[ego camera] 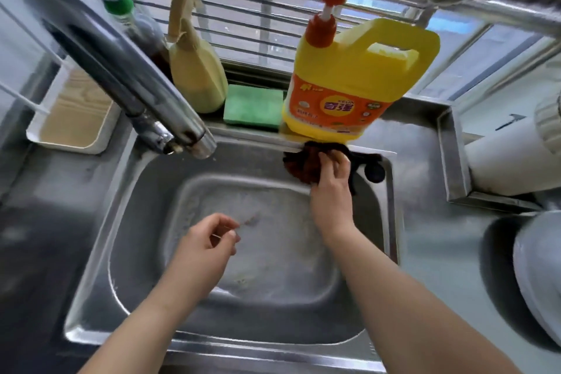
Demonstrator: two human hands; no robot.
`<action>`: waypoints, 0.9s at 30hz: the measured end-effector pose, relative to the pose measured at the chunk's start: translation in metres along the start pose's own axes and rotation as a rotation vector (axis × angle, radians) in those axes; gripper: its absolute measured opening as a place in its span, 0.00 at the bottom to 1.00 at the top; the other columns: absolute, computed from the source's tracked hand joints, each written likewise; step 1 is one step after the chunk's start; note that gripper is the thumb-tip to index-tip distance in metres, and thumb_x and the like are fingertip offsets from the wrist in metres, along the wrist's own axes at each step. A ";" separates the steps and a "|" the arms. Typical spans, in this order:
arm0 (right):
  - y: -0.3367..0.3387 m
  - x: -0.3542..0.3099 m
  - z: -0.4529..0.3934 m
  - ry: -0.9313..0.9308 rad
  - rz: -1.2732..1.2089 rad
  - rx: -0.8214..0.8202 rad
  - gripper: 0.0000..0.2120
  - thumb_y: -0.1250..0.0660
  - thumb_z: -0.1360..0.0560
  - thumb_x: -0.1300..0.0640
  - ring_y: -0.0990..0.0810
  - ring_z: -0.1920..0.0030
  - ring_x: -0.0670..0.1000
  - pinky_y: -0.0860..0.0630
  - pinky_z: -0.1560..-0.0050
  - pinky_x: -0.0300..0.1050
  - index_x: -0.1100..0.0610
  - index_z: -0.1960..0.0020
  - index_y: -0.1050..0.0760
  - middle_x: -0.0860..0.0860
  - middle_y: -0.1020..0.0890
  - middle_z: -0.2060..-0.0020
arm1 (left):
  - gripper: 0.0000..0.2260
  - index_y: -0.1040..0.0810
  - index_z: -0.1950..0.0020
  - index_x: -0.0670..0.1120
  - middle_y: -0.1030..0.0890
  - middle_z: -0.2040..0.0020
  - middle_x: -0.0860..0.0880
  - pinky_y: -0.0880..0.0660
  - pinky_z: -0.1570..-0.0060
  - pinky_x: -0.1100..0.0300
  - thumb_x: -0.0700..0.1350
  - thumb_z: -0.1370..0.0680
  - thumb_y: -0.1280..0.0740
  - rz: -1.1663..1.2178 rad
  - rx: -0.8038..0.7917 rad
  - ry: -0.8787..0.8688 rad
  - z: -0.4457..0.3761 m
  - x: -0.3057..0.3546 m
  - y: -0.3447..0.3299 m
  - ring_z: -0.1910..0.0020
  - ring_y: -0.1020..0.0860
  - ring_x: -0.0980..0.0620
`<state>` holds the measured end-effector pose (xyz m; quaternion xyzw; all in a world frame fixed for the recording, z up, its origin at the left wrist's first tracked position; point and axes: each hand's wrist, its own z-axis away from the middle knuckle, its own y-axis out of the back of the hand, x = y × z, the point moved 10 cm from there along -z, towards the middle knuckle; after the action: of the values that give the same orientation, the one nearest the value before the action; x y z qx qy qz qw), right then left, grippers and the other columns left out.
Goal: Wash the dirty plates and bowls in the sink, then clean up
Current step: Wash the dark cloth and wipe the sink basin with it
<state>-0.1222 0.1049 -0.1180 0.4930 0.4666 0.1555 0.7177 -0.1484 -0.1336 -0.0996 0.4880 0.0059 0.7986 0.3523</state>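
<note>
The steel sink (100, 240) holds no dishes; only small bits of food lie on its bottom. A dark brown cloth (306, 165) hangs over the sink's far rim, just below the yellow dish soap bottle (349, 79). My right hand (332, 188) reaches to that rim and its fingers grip the cloth. My left hand (206, 246) hovers over the middle of the basin with its fingers loosely curled and nothing in it. The tap (127, 70) arches over the sink's left rear corner.
A green sponge (253, 106) lies on the back ledge between a beige spray bottle (194, 64) and the soap. A white tray (73, 112) sits at the left. A white cylinder (510, 158) and a pale rounded object (537, 276) stand on the right counter.
</note>
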 end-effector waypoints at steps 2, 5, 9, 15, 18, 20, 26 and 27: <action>-0.033 -0.044 -0.006 0.147 -0.066 -0.053 0.30 0.42 0.25 0.75 0.39 0.28 0.48 0.37 0.32 0.34 0.63 0.25 0.41 0.58 0.45 0.25 | 0.10 0.22 0.56 0.50 0.18 0.61 0.49 0.24 0.58 0.59 0.35 0.22 0.36 -0.001 0.033 0.017 0.003 -0.008 0.017 0.63 0.19 0.53; -0.077 -0.103 -0.008 0.340 0.002 -0.128 0.35 0.36 0.31 0.78 0.34 0.29 0.58 0.31 0.37 0.41 0.63 0.26 0.37 0.60 0.41 0.25 | 0.12 0.21 0.57 0.54 0.17 0.62 0.54 0.22 0.53 0.53 0.37 0.23 0.35 0.003 0.085 0.046 0.010 -0.022 0.045 0.64 0.19 0.56; -0.101 -0.180 -0.022 0.631 0.127 -0.064 0.28 0.36 0.34 0.73 0.23 0.39 0.61 0.22 0.47 0.45 0.62 0.34 0.25 0.63 0.26 0.34 | 0.08 0.22 0.57 0.63 0.16 0.61 0.55 0.22 0.51 0.51 0.49 0.29 0.35 0.077 0.141 0.068 0.022 -0.038 0.071 0.61 0.18 0.53; -0.134 -0.168 -0.029 0.970 0.570 -0.289 0.30 0.56 0.26 0.63 0.38 0.26 0.56 0.41 0.26 0.56 0.58 0.28 0.32 0.55 0.34 0.27 | 0.10 0.21 0.56 0.52 0.16 0.61 0.54 0.22 0.48 0.45 0.36 0.23 0.34 0.059 0.134 0.098 0.026 -0.056 0.073 0.60 0.18 0.50; -0.088 -0.128 -0.017 1.169 0.733 -0.123 0.23 0.45 0.28 0.68 0.26 0.33 0.57 0.42 0.27 0.50 0.59 0.36 0.24 0.54 0.25 0.33 | 0.10 0.22 0.56 0.52 0.17 0.61 0.54 0.22 0.49 0.45 0.37 0.23 0.35 0.064 0.116 0.086 0.025 -0.051 0.073 0.62 0.18 0.50; -0.061 -0.093 -0.015 1.208 0.808 -0.114 0.19 0.42 0.26 0.66 0.25 0.35 0.58 0.40 0.26 0.50 0.62 0.38 0.22 0.56 0.23 0.35 | 0.07 0.21 0.58 0.54 0.17 0.62 0.54 0.22 0.49 0.46 0.42 0.24 0.33 0.080 0.105 0.063 0.024 -0.045 0.074 0.62 0.18 0.50; -0.029 0.040 0.029 0.576 0.945 -0.851 0.23 0.43 0.25 0.58 0.22 0.50 0.59 0.24 0.55 0.49 0.57 0.30 0.29 0.54 0.19 0.55 | 0.10 0.22 0.59 0.53 0.17 0.65 0.56 0.23 0.52 0.48 0.38 0.24 0.34 0.088 0.045 0.014 0.023 -0.038 0.059 0.65 0.19 0.52; -0.030 0.054 0.042 0.425 0.982 -0.945 0.20 0.42 0.23 0.56 0.23 0.47 0.58 0.25 0.50 0.49 0.56 0.32 0.27 0.53 0.19 0.52 | 0.11 0.22 0.58 0.51 0.17 0.65 0.55 0.24 0.52 0.50 0.36 0.23 0.35 0.082 0.035 0.016 0.023 -0.039 0.055 0.66 0.19 0.53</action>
<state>-0.0671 0.1041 -0.1685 0.2415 0.2030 0.7391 0.5951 -0.1500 -0.2043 -0.0982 0.4874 0.0029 0.8160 0.3107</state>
